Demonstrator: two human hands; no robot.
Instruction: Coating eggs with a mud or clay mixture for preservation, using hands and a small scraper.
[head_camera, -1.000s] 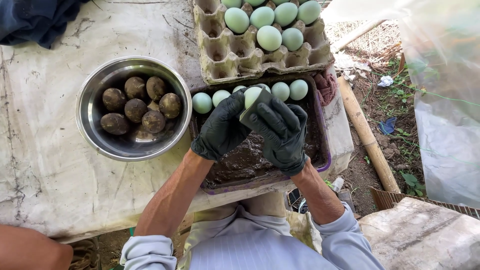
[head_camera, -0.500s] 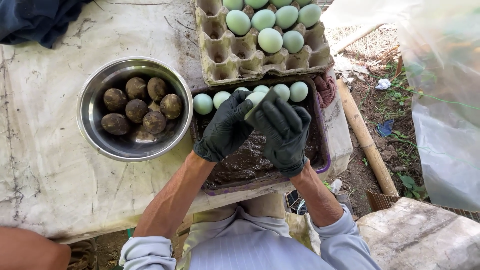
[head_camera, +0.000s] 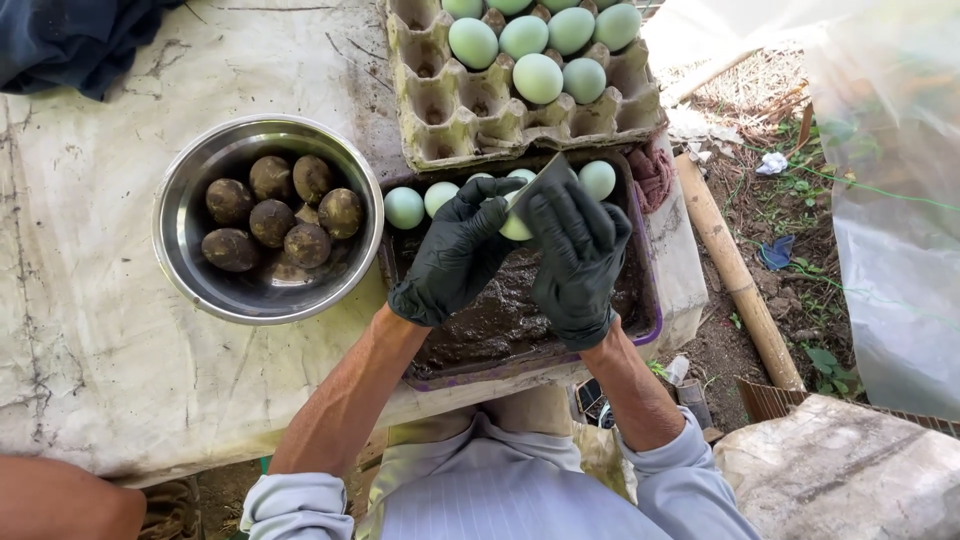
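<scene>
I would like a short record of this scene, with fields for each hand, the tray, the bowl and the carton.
left hand: black-gloved left hand, under the pale green egg
right hand: black-gloved right hand, on the same egg, pressing a dark flat piece on it
tray: purple-rimmed tray of dark mud, clean eggs along its far side
bowl: round steel bowl, holding mud-coated eggs
carton: grey pulp egg carton, partly filled with pale green eggs

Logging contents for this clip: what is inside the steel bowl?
The steel bowl holds seven mud-coated eggs, round and dark brown, clustered on its bottom with smears of mud around them. Whatever lies beneath the eggs is covered, and their shells cannot be seen through the coating.
</scene>
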